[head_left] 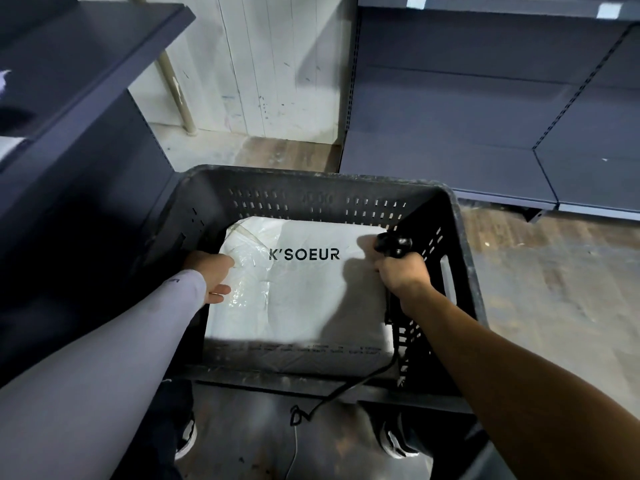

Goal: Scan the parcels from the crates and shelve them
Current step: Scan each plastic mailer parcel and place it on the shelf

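Left hand (211, 275) down inside the black perforated crate (318, 188), gripping the left edge of the white K'SOEUR parcel (304, 299). Lying flat on the crate floor, that parcel. Right hand (403, 275) clenched round a black corded scanner (393, 245) over the parcel's right edge.

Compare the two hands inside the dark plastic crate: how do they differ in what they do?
The left hand, with a pale grey sleeve, grips the left edge of the white plastic parcel; the bare-armed right hand is curled round a black corded handheld scanner. The left hand touches the parcel; the right holds its scanner above it. Both reach into the dark plastic crate.
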